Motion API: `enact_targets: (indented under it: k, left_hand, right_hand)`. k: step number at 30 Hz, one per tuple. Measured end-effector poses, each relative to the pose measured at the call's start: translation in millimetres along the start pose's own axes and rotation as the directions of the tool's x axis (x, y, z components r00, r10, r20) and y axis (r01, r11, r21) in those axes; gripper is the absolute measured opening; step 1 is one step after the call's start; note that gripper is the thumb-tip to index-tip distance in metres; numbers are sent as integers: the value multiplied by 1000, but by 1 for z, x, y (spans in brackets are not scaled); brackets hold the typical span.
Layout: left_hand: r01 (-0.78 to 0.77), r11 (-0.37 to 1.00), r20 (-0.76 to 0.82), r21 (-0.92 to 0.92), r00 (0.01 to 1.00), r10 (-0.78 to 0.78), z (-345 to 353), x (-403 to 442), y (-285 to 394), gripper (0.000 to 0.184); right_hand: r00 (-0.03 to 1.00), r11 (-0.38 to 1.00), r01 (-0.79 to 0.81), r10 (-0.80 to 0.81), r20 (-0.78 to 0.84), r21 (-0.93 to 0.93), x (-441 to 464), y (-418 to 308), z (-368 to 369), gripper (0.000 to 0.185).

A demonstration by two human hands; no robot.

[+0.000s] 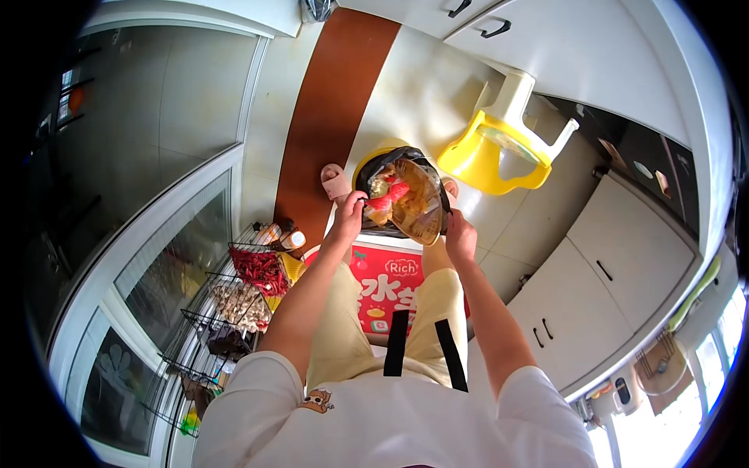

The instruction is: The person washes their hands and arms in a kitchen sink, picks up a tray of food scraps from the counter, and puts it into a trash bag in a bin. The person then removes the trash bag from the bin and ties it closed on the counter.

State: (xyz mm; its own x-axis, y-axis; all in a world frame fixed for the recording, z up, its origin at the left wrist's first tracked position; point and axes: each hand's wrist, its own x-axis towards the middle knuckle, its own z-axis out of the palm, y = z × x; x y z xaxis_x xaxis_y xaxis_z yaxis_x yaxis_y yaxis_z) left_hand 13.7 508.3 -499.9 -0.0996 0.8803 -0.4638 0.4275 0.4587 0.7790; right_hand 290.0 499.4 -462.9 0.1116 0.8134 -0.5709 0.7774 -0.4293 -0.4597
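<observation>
Viewed from above, between two trousered legs (335, 327): a red panel (373, 261) with white print. Reads "Rich" inside a cloud-shaped outline, with the large Chinese character "水" below and a second character beside it, partly covered by the right leg. Also printed there: a small green square logo (378, 326), too small to make out. On the white T-shirt (437, 421), a small brown cartoon motif (318, 400).

Just beyond the panel, on the pale tiled floor (261, 132), a yellow-rimmed bin (360, 167) lined with a black bag (378, 164). Shiny and creased, spread wide at the mouth. Inside, red and pinkish scraps (390, 195) on the left, touching a tilted, basket-like tan oval (420, 201) with a ribbed rim, amber-brown within.

Left hand (351, 214) with fingers bent tight, pinching the near left edge of the bag. Right hand (461, 235) curled round the near right edge, gripping it, fingertips partly hidden.

Beside the bin, to the left, a pink slipper (335, 182); to the right, a yellow-and-white plastic seat (495, 148). Farther left, a wire rack (197, 320) with red chillies (261, 271).
</observation>
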Motion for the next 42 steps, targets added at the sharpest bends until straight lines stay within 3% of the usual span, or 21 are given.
enact_targets:
  k: [2, 4, 6, 9, 12, 13, 16, 18, 19, 26, 29, 30, 31, 32, 34, 35, 38, 39, 40, 42]
  left_hand:
    - [-62, 995, -3, -76, 998, 62, 6, -9, -12, 9]
    - [96, 987, 27, 131, 995, -101, 1, -16, -14, 12]
    - [-18, 984, 102, 179, 995, 0, -5, -17, -25, 12]
    - [32, 924, 276, 381, 950, -147, -12, -17, -13, 11]
    - [-117, 919, 306, 377, 952, -5, -4, -12, -10, 10]
    - [-14, 893, 353, 451, 921, -164, -8, -12, 8, 9]
    - [-22, 913, 340, 408, 931, -129, 0, -19, -22, 10]
    - [-83, 934, 273, 348, 962, -16, 5, -21, -34, 10]
    - [-118, 938, 263, 326, 964, 30, 0, -32, -39, 10]
    - [-24, 957, 252, 290, 966, -52, -10, -38, -15, 10]
    - [-77, 930, 240, 358, 971, -12, -10, -38, -24, 11]
    - [-90, 924, 235, 373, 972, 0, -8, -38, -31, 11]
    - [-104, 939, 216, 327, 976, 32, -1, -32, -53, 12]
    - [6, 924, 244, 382, 964, -107, 0, -25, -54, 22]
    - [90, 913, 280, 398, 936, -214, 1, -17, -36, 38]
    - [20, 923, 293, 384, 945, -143, 5, -11, -51, 51]
    - [200, 809, 132, 552, 937, -322, 12, 2, -38, 60]
    - [159, 822, 75, 546, 969, -237, 15, 2, -51, 65]
    - [232, 819, -29, 524, 966, -256, 16, 1, -56, 49]
    - [171, 821, 109, 545, 956, -272, 5, -6, -78, 27]
  right_hand:
    - [1000, 1000, -16, 16, 13, -4, -5, 1, 8, 19]
    - [997, 998, -56, 58, 54, -38, -11, 3, 17, 21]
    - [993, 991, -76, 85, 83, -111, -19, 7, 29, 22]
    - [976, 979, -173, 185, 112, -112, -33, 10, 38, 24]
    - [948, 958, -257, 275, 163, -124, -33, 9, 48, 21]
    - [950, 963, -243, 261, 171, -119, -35, 11, 52, 21]
    - [950, 964, -241, 258, 176, -108, -38, 14, 62, 23]
    - [943, 954, -277, 293, 159, -115, -41, 19, 66, 24]
    - [971, 974, -227, 227, 81, -9, -50, 22, 66, 26]
    - [955, 956, -277, 264, 136, 93, -81, 17, 44, 17]
    - [976, 979, -189, 178, 125, 80, -89, 29, 56, 14]
    - [991, 988, -133, 133, 14, 72, -90, 26, 65, 12]
    - [996, 996, -83, 83, 17, 24, -91, 26, 74, 12]
    - [999, 999, -34, 35, 29, -26, -93, 23, 82, 11]
    - [998, 1000, -15, 13, 69, 25, -103, 7, 89, 11]
    - [996, 999, -17, 20, 88, -35, -111, 12, 102, 13]
    - [999, 999, 40, -40, 19, -10, -152, 12, 106, 20]
    - [991, 994, -89, 83, 108, 57, -162, 13, 103, 20]
    - [989, 994, -95, 89, 119, 50, -166, 14, 100, 20]
    - [987, 993, -101, 94, 133, 52, -167, 12, 98, 21]
